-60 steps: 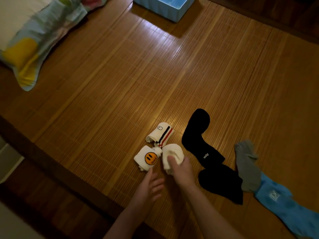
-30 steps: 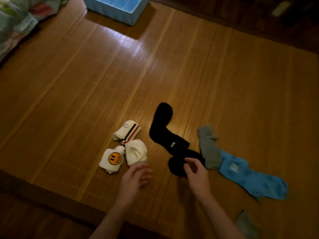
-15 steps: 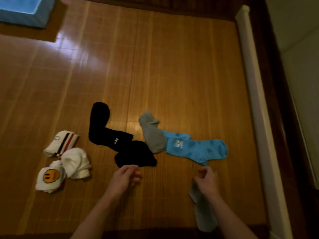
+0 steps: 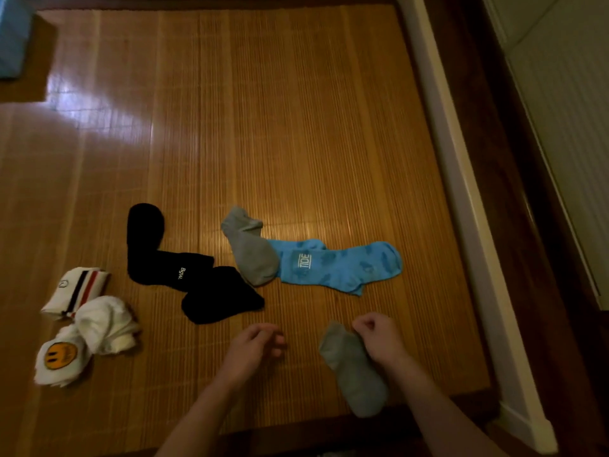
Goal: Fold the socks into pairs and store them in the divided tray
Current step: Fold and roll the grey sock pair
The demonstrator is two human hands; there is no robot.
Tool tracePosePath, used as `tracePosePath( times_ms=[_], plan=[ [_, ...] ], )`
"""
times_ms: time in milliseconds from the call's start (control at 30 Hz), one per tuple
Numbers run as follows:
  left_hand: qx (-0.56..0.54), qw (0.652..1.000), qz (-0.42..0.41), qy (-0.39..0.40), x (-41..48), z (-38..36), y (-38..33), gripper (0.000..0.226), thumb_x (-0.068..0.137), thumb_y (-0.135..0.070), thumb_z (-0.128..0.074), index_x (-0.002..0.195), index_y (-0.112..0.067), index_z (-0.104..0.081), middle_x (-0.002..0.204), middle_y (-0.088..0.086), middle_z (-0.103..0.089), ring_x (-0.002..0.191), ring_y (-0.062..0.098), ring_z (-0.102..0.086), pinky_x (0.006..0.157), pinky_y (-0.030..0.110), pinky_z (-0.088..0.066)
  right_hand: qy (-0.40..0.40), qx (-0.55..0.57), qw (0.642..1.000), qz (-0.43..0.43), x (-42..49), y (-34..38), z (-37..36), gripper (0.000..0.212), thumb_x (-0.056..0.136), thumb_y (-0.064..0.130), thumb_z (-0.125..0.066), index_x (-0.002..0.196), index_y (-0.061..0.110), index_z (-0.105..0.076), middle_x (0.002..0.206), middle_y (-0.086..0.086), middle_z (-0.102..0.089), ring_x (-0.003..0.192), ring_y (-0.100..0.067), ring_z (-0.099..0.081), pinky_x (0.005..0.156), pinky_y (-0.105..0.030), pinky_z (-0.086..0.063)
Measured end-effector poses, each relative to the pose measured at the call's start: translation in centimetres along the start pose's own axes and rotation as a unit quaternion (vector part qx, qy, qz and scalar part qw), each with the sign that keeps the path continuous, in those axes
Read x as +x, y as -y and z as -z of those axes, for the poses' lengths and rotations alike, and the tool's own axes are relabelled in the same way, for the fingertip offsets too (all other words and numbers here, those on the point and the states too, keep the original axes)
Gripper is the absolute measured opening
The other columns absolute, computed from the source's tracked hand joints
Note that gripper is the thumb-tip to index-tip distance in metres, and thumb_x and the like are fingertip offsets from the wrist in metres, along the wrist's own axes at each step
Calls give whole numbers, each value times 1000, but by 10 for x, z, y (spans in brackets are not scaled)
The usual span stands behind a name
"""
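Head view: a bamboo mat (image 4: 296,127) is seen from above, with socks spread along its near edge.

A near grey sock (image 4: 356,377) lies at the near right corner. Its long axis runs slantwise, from the far left down to the near edge. The right hand (image 4: 379,341) is laid against its far end with the fingers curled under; whether the cloth is pinched cannot be told. The left hand (image 4: 253,349) is held beside it, just above the mat, fingers loosely curled, with nothing held.

A far grey sock (image 4: 250,252) lies beyond the hands on the same slant, and its near end is laid over a blue sock (image 4: 349,265). The blue sock's long axis is set parallel to the near edge, with the rounded end pointed at the right edge; "TIDE" is printed in white in a box, turned sideways.

Left of these a long black sock (image 4: 148,245) is bent in an L, with small white writing that cannot be read surely. A short black sock (image 4: 224,296) touches its near end.

Toward the left edge three folded white pairs are grouped: a striped roll (image 4: 77,288), a plain roll (image 4: 105,321) and a smiley roll (image 4: 61,356) bearing an orange smiling face.

A blue tray (image 4: 10,37) is cut off at the far left corner, well apart from the socks.
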State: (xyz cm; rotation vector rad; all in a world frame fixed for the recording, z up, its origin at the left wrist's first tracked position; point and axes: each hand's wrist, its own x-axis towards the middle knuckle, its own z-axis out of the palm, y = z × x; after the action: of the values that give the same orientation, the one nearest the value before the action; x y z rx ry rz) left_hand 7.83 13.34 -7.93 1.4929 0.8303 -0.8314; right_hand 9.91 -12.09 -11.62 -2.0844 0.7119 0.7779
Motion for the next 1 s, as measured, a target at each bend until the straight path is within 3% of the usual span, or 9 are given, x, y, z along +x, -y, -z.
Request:
tracePosePath(
  times_ms=[67, 167, 300, 433, 567, 700, 767, 900, 1000],
  plan=[
    [1, 1000, -4, -2, -3, -6, -5, 24, 108, -22, -44, 113, -18, -67, 102, 6, -77, 96, 26, -73, 77, 32, -56, -9, 9, 1000, 28, 1, 11, 5, 14, 96, 10, -64, 87, 20, -65, 90, 4, -65, 80, -1, -57, 63, -8, -38],
    [1, 1000, -11, 6, -7, -18, -13, 24, 108, -22, -44, 114, -16, -66, 103, 7, -77, 94, 24, -73, 73, 27, -54, 23, -24, 999, 32, 3, 14, 8, 18, 91, 11, -70, 101, 20, -58, 98, 2, -60, 89, -11, -58, 71, -18, -45],
    [6, 1000, -11, 5, -8, -32, -17, 23, 108, -22, -43, 114, -16, -65, 104, 7, -75, 92, 21, -72, 73, 25, -52, 49, -282, 955, 81, -5, 4, -4, 33, 87, 36, -74, 112, 25, -57, 112, 7, -51, 100, -12, -53, 80, -26, -47],
    [4, 1000, -6, 11, -14, -36, -8, 23, 108, -21, -42, 113, -17, -64, 105, 6, -74, 92, 20, -72, 65, 17, -50, 14, -368, 916, 159, -13, -13, -19, 7, 96, 30, -60, 100, 25, -58, 119, 5, -49, 101, -12, -49, 85, -29, -49],
    [-14, 1000, -2, -5, -20, -31, 2, 26, 108, -20, -43, 115, -12, -66, 106, 10, -75, 99, 27, -73, 68, 20, -53, 23, -95, 991, 86, -10, 1, -18, 8, 95, 21, -63, 90, 21, -57, 102, 4, -58, 92, -11, -57, 77, -27, -51],
    [-50, 998, -31, -31, -25, -27, -3, 23, 107, -19, -44, 115, -14, -65, 104, 9, -75, 85, 17, -74, 58, 14, -54, 56, 209, 976, 6, -15, 38, -9, 13, 94, 14, -67, 102, 20, -61, 102, 1, -71, 93, -13, -69, 64, -20, -54],
    [-78, 993, -70, -45, -28, -27, -8, 22, 106, -17, -47, 115, -15, -66, 105, 7, -75, 82, 11, -74, 61, 14, -55, 68, 268, 961, 26, -22, 53, -7, 20, 92, 12, -70, 107, 24, -62, 101, 2, -75, 91, -10, -72, 64, -18, -55],
    [-138, 980, -141, -35, -34, -28, -22, 25, 100, -24, -59, 124, -29, -66, 124, -2, -72, 115, 13, -68, 92, 29, -57, 96, 305, 945, 75, -43, 81, -7, 13, 88, 10, -74, 100, 16, -72, 94, -1, -79, 86, -11, -75, 65, -16, -55],
    [-184, 970, -152, 45, -42, -31, -28, 64, 86, -39, -75, 145, -36, -51, 132, -8, -69, 124, 11, -64, 108, 40, -51, 130, 303, 934, 138, -61, 95, -12, 11, 90, 11, -72, 94, 20, -76, 94, 1, -79, 90, -12, -73, 73, -18, -55]
  ],
)
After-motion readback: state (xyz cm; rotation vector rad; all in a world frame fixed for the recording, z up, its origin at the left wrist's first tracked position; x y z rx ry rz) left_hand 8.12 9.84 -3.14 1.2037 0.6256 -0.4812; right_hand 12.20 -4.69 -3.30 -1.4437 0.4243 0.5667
